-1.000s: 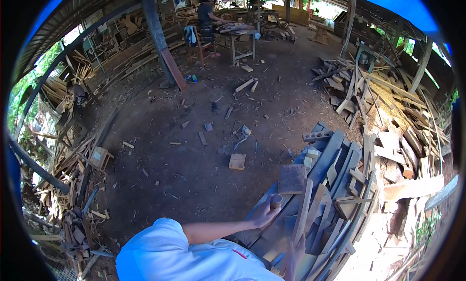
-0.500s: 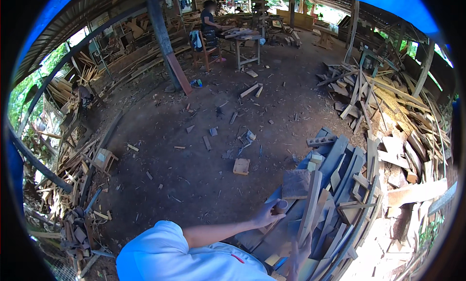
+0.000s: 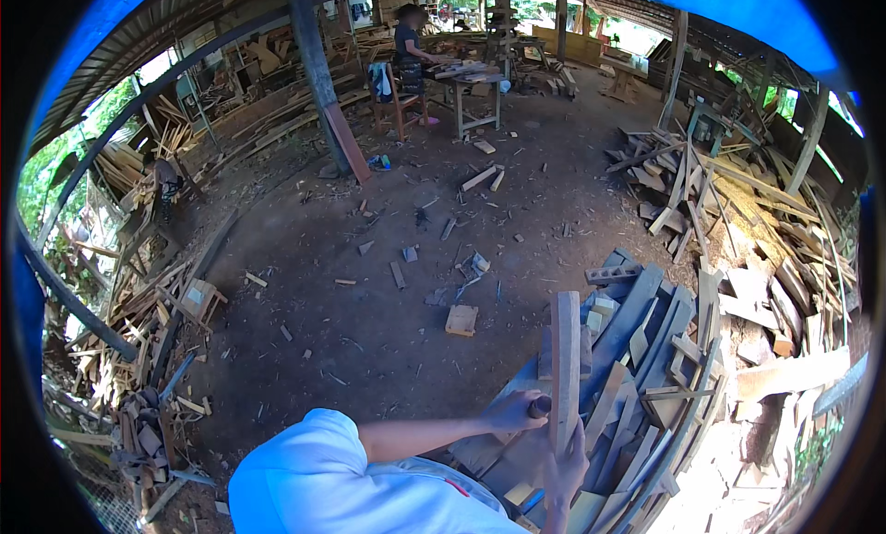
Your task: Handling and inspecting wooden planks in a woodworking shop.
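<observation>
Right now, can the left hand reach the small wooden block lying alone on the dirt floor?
Probably not without stepping forward. The left hand grips the upright plank, and the small wooden block lies beyond it across bare dirt.

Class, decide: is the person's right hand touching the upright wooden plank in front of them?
Touching. The head view shows the right hand wrapped around the lower end of the upright wooden plank, fingers overlapping its edge with no gap.

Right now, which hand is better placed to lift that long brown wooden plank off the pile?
Probably the right. The right hand wraps the long brown wooden plank near its lower end, under the weight. The left hand only meets its side edge; its grip there is unclear.
</observation>
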{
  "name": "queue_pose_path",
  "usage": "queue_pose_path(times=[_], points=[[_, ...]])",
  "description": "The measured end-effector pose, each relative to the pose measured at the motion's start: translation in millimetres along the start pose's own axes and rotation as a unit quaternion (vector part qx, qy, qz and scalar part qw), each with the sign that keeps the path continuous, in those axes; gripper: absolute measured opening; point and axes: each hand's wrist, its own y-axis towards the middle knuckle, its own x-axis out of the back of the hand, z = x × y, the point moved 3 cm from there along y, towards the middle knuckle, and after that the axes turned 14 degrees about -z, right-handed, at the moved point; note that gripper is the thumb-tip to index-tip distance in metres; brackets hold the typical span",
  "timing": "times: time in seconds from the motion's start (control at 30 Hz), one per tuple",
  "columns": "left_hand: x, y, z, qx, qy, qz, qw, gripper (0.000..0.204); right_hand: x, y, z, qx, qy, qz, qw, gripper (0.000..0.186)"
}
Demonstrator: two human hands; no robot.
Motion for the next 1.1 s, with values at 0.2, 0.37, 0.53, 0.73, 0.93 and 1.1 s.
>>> queue_pose_path(times=[0.2, 0.37, 0.53, 0.73, 0.93, 1.1], points=[[5, 0, -9, 0.02, 0.014, 0.0, 1.0, 0.04, 3, -6, 1, 0.057, 0.039, -0.023, 0.997, 0.071], [5, 5, -6, -0.013, -0.022, 0.018, 1.0, 0.034, -1, -5, 2, 0.049, -0.068, 0.003, 0.996, 0.074], [15, 14, -7, -0.011, -0.11, 0.006, 0.994, 0.022, -2, -6, 2, 0.038, -0.009, -0.02, 0.999, 0.072], [34, 19, -7, 0.059, -0.078, -0.012, 0.995, 0.024, 2, -12, -7, -0.006, 0.007, -0.055, 0.998, 0.07], [37, 23, 4, 0.105, -0.098, -0.034, 0.989, 0.027, 2, -19, -13, -0.026, 0.019, -0.068, 0.997, 0.069], [44, 15, 7, 0.122, -0.098, -0.022, 0.987, 0.026, 0, -23, -13, -0.077, 0.025, -0.046, 0.996, 0.067]])
